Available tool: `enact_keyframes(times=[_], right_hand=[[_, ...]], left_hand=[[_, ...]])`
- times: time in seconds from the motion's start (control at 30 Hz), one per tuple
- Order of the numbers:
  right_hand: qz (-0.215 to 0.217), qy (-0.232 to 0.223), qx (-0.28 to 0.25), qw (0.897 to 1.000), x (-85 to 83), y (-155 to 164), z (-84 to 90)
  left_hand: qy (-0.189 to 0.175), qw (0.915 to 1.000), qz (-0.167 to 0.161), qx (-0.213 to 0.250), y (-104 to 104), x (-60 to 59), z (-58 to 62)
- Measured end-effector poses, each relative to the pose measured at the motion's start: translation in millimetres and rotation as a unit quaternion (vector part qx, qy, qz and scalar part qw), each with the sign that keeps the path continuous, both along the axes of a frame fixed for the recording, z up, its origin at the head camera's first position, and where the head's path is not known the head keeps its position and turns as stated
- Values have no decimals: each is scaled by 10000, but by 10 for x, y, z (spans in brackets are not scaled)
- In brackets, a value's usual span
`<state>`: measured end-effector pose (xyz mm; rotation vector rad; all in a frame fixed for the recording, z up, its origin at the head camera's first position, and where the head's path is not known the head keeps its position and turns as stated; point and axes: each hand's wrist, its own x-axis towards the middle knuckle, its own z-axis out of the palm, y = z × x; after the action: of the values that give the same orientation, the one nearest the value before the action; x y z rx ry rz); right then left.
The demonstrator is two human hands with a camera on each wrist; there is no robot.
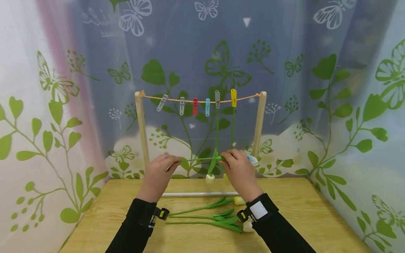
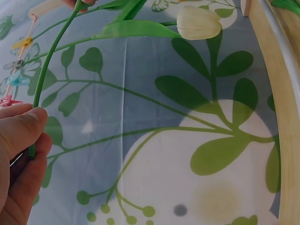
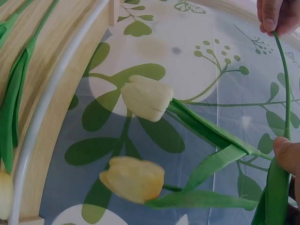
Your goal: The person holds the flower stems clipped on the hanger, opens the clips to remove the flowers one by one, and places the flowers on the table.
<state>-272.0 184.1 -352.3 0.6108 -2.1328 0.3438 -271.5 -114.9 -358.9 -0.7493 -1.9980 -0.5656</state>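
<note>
Head view, going left to right: the left hand (image 1: 157,174) pinches the bare end of a green tulip stem (image 1: 197,159), held roughly level in front of the little wooden rack (image 1: 141,130), above the far part of the table (image 1: 303,211). The right hand (image 1: 239,168) pinches the same stem near its leaves, with what looks like a pale blue clip (image 1: 253,160) poking out past its fingers, though I can't tell for sure.

Stuff that could go sideways, imo: that stem is thin and bendy, so a loose pinch on the left end lets it swing and knock the two tulips already hanging head-down from the string (image 1: 199,101). The grey peg (image 1: 217,99) and yellow peg (image 1: 233,97) holding them look small, so a bump might pop one off. Tugging the string could also tip the rack. Three more tulips (image 1: 209,216) lie on the table between the wrists, easy to sweep with a sleeve.
</note>
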Motion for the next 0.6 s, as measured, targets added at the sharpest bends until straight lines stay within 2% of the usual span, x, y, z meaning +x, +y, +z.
enact_keyframes(times=[0.4,0.6], right_hand=[[-9,136,-102,9999,44,-46,-94],[28,197,-178,9996,65,-48,-116]], left_hand=[[8,9999,104,-25,-17,35,-99],[40,9999,102,42,-10,59,-113]])
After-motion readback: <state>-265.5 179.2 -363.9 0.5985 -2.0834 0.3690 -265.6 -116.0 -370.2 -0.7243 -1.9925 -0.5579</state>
